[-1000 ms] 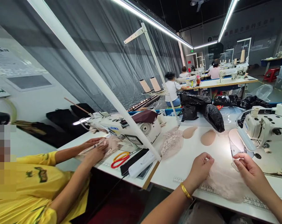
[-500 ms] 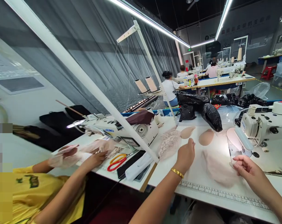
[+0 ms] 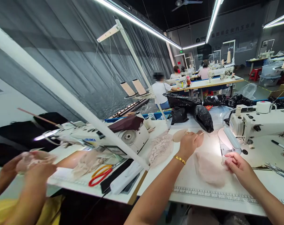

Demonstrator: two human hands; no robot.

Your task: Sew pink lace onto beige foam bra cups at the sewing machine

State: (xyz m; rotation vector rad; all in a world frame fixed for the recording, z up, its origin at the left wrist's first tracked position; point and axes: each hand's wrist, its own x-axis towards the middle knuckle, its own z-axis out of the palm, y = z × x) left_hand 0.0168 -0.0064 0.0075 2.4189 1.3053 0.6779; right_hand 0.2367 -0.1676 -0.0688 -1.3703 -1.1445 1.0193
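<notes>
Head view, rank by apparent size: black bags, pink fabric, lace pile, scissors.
1. Black bags, largest.
2. Pink fabric and lace pile look about alike, so no ranking between them.
3. Scissors, smallest.

Two hands work at the table: the left hand (image 3: pixel 190 142) and the right hand (image 3: pixel 235 163). Two foam cups (image 3: pixel 179 135) (image 3: pixel 200 141) lie at the left hand's fingertips, and one mesh piece (image 3: pixel 209 168) lies between the hands. One lace pile (image 3: pixel 160 148) sits just left of the left hand. Two sewing machines (image 3: pixel 252 123) (image 3: pixel 130 139) stand near, one outside each hand. Two thread cones (image 3: pixel 128 89) (image 3: pixel 139 87) rise beyond the left hand. One pair of scissors (image 3: pixel 101 175) lies farther left, near two co-worker's hands (image 3: pixel 9 164) (image 3: pixel 38 171).
</notes>
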